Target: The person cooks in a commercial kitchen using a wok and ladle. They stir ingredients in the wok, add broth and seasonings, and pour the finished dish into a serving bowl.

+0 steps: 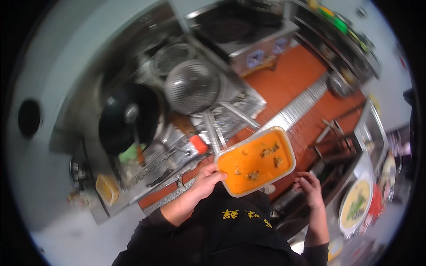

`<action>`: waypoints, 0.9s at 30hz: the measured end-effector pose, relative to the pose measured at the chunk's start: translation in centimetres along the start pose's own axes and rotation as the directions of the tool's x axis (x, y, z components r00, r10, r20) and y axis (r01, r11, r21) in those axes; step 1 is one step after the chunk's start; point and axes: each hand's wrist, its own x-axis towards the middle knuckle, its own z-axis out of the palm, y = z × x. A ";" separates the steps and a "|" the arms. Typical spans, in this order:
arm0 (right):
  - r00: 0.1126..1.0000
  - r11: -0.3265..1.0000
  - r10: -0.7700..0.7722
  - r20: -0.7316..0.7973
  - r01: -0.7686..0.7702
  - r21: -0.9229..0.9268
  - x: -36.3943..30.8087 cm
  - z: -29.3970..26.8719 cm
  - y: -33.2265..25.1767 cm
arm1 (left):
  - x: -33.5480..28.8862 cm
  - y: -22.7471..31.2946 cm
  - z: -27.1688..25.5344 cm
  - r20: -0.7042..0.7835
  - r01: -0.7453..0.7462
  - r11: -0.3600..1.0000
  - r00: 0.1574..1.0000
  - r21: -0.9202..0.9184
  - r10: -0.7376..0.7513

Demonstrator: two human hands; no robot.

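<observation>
My left hand grips a rectangular tub by its left end, thumb over the rim. Inside is orange soup with several dark pieces floating in it. The tub is held in front of my body, slightly tilted in view. To the right of it, apart from the tub, my right hand hangs with loosely bent fingers and nothing visible in them. Beyond the tub, a perforated metal strainer rests on the stove. A black wok with a ladle in it stands farther left.
A red-capped bottle lies among utensils at the stove's near edge. On the right counter sits a white oval dish of pale food with greens. A metal grate crosses the orange floor. Shelving stands at the far right.
</observation>
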 end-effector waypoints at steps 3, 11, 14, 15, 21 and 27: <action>0.891 0.979 0.202 0.406 -0.173 -0.108 7.3 13.3 -1.2 | -6.4 5.1 -7.0 -0.175 -0.269 0.951 0.954 -0.151 0.242; 0.247 0.769 0.453 0.857 -0.595 -0.234 14.8 48.5 3.2 | -19.3 15.3 -19.1 -0.719 -0.411 0.899 0.670 -0.150 0.186; 0.141 0.684 0.343 0.929 -0.716 -0.144 18.0 54.1 2.3 | -20.4 17.8 -24.3 -0.799 -0.401 0.909 0.582 -0.115 0.155; 0.278 0.638 0.463 0.841 -0.764 -0.099 19.1 55.3 1.6 | -20.3 18.4 -26.1 -0.825 -0.403 0.909 0.546 -0.108 0.144; 0.387 0.843 0.506 0.771 -0.412 -0.346 23.2 56.1 -3.2 | -16.1 19.5 -38.2 -0.912 -0.385 0.902 0.410 -0.197 -0.024; 0.469 0.911 0.341 0.815 0.051 -0.410 21.6 49.2 -2.6 | -10.8 21.0 -43.1 -0.970 -0.190 0.963 0.190 -0.190 -0.154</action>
